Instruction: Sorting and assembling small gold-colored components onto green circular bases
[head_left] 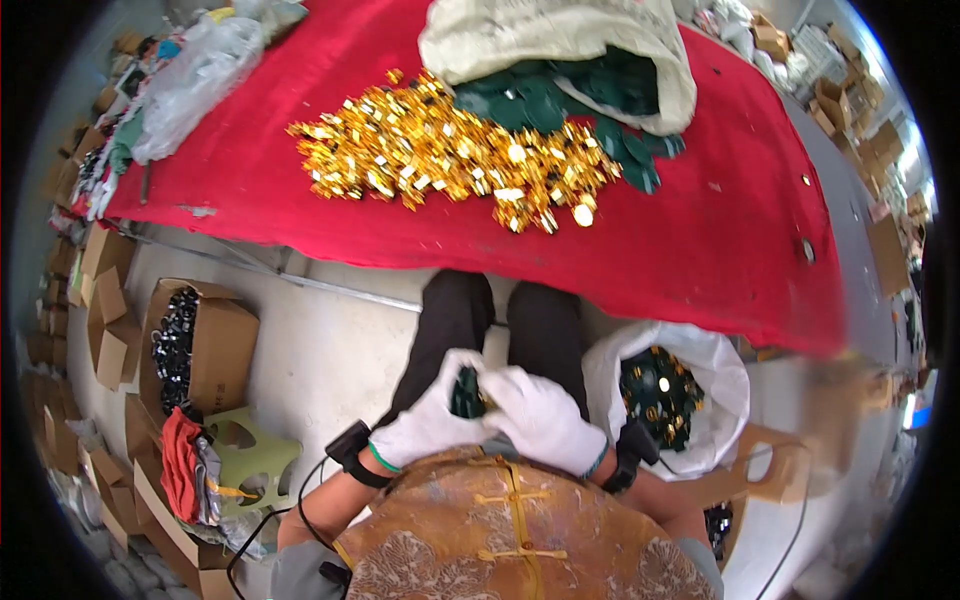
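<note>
Both my hands wear white knit gloves and meet over my lap. My left hand (432, 424) is closed round a glossy dark green plastic piece (466, 394), which shows between its thumb and fingers. My right hand (548, 416) has its fingers bent against the same piece from the other side; whatever lies in its fingertips is hidden. Beyond my knees, a heap of shiny gold pieces (430, 145) lies on the red-covered table (740, 240). Flat dark green pieces (530, 97) spill out of a white sack (560, 30) beside that heap.
At my right stands an open white bag (722, 385) holding green pieces with gold parts on them. A cardboard box (222, 350) of dark shiny pieces is on the left, near a pale green plastic stool (265, 455) and red cloth (180, 465). Cables run from both wrist straps.
</note>
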